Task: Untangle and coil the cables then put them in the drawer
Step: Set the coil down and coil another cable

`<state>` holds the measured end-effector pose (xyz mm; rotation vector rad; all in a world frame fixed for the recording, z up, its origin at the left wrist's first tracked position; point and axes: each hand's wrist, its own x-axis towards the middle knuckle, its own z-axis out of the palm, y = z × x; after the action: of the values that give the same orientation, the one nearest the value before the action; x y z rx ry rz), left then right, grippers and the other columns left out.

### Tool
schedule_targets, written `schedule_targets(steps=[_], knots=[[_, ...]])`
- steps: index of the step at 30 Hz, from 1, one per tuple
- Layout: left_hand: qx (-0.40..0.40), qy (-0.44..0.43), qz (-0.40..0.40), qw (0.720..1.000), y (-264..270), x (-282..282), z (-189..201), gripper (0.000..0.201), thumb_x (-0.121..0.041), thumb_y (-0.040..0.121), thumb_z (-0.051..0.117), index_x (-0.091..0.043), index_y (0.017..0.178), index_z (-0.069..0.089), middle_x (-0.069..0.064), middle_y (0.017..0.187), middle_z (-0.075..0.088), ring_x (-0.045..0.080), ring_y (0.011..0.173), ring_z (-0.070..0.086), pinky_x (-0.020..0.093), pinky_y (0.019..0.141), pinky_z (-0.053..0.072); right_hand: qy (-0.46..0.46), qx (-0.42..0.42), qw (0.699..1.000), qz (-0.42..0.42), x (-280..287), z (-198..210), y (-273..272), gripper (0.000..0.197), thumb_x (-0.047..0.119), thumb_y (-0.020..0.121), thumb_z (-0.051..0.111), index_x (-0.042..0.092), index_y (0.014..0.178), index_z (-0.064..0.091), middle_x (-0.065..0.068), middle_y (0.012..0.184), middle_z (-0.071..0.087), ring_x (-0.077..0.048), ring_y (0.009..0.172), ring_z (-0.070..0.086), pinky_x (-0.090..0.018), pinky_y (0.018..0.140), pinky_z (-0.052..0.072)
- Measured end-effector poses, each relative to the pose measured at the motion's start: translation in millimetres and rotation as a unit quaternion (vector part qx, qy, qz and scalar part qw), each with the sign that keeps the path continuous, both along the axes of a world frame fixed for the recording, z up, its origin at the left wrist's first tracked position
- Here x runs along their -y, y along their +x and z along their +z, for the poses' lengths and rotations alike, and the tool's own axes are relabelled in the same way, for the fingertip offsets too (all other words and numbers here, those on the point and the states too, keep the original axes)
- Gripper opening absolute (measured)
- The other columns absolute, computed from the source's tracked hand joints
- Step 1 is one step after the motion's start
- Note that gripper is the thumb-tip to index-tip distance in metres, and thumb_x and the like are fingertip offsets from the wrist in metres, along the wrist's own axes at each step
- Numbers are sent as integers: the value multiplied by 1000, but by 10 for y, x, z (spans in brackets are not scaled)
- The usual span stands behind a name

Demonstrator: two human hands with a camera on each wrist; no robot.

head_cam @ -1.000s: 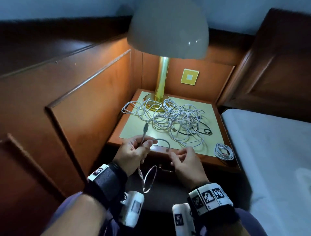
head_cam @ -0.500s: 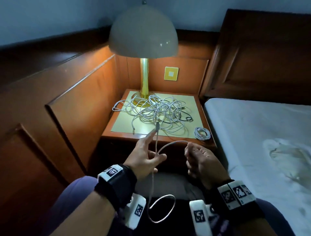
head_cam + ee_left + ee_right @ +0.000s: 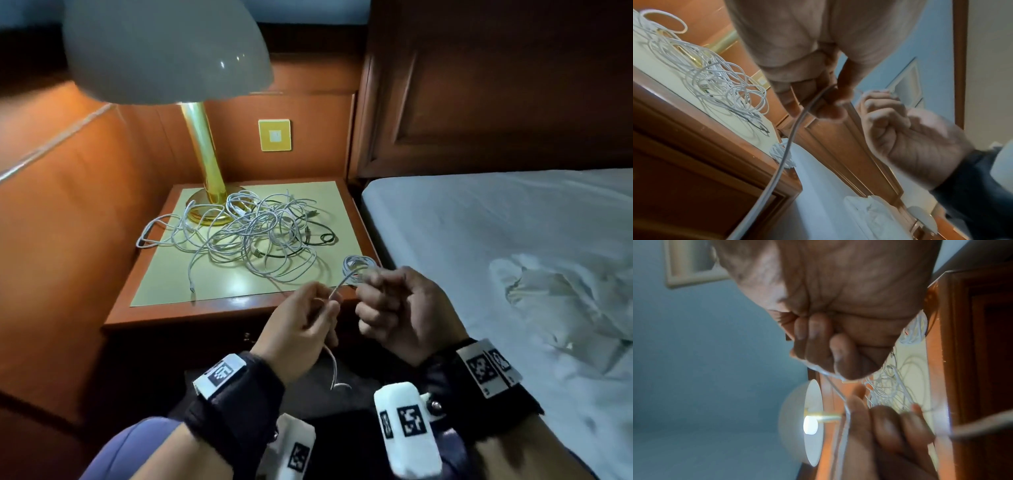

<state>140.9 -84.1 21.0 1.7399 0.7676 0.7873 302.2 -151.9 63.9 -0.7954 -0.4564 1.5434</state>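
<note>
1. Wood panelling walls in the nightstand (image 3: 239,310) on the left; its front edge lies just beyond our hands.
2. The tangled cables (image 3: 246,236), thin and looping, sprawl on its smooth top around the brass lamp (image 3: 202,147) base.
3. Our left hand (image 3: 301,329) pinches a white cable (image 3: 337,289); its tail dangles below.
4. Our right hand (image 3: 400,308), fingers curled, grips the same cable; its end is hidden.
5. A small coiled cable (image 3: 358,265) sits at the right corner, beside the bed (image 3: 513,240).

In front of me the wooden nightstand surface (image 3: 219,308) carries a pale yellow mat (image 3: 329,205). On the mat a tangle of white and black cables (image 3: 253,236) lies against the brass lamp base (image 3: 209,205), and a small coiled white cable (image 3: 358,265) sits near the front right corner.
</note>
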Motion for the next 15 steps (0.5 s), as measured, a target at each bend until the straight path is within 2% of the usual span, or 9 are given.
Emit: schedule_targets(steps=[2, 4, 6, 7, 8, 10, 12, 13, 15], knots=[[-50, -21, 36, 998, 14, -138, 21, 15, -35, 98, 57, -22, 90, 56, -7, 64, 58, 15, 52, 54, 42, 60, 54, 17, -29, 994, -108, -45, 3, 194, 21, 16, 91, 33, 17, 77, 48, 5, 60, 25, -11, 47, 24, -25, 47, 24], [-120, 19, 72, 990, -43, -305, 15, 17, -35, 97, 60, -22, 86, 58, -6, 64, 56, 13, 53, 49, 26, 56, 47, 19, -40, 975, -219, -69, 3, 400, 25, 14, 93, 33, 18, 80, 53, 5, 64, 36, -11, 50, 33, -26, 52, 31], [-177, 70, 108, 976, -102, -407, 15, 18, -33, 95, 63, -21, 82, 60, -5, 61, 53, 14, 53, 43, 16, 49, 34, 5, -9, 955, -296, -67, -4, 523, 24, 13, 92, 35, 17, 80, 55, 1, 70, 50, -14, 53, 43, -27, 54, 35], [-191, 85, 124, 970, -111, -426, 17, 17, -31, 94, 64, -22, 80, 61, -5, 61, 52, 14, 55, 44, 15, 50, 34, -5, 29, 949, -313, -62, -16, 542, 23, 12, 92, 36, 16, 79, 55, -2, 73, 55, -15, 54, 46, -26, 52, 36], [-198, 96, 131, 967, -112, -418, 17, 17, -29, 93, 66, -23, 78, 62, -5, 62, 52, 13, 57, 46, 13, 52, 36, -13, 84, 946, -314, -55, -23, 536, 23, 12, 93, 38, 14, 76, 54, -5, 74, 61, -17, 55, 49, -26, 50, 36], [-198, 122, 110, 966, -80, -350, 6, 19, -28, 90, 69, -28, 73, 62, -6, 64, 56, 8, 59, 50, 11, 54, 38, -20, 254, 928, -271, -60, -67, 458, 21, 16, 89, 41, 11, 72, 52, -4, 82, 72, -21, 54, 53, -28, 47, 35], [-173, 159, 67, 970, -43, -264, 14, 17, -27, 88, 73, -29, 73, 65, -8, 65, 61, 7, 65, 55, 10, 58, 39, -20, 421, 887, -189, -67, -131, 335, 22, 22, 85, 40, 9, 72, 52, -1, 94, 76, -24, 52, 60, -30, 47, 36], [-153, 170, 53, 972, -31, -233, 19, 15, -26, 87, 75, -29, 74, 67, -8, 67, 62, 7, 68, 56, 11, 61, 40, -25, 464, 874, -143, -67, -166, 275, 24, 21, 89, 39, 9, 73, 53, 0, 98, 76, -26, 53, 62, -30, 48, 36], [-104, 179, 40, 977, -32, -206, 43, 13, -23, 86, 76, -29, 77, 68, -8, 71, 65, 9, 71, 59, 15, 66, 44, -42, 473, 878, -65, -51, -204, 158, 28, 12, 98, 34, 9, 77, 53, -2, 97, 77, -27, 53, 62, -30, 47, 36]])
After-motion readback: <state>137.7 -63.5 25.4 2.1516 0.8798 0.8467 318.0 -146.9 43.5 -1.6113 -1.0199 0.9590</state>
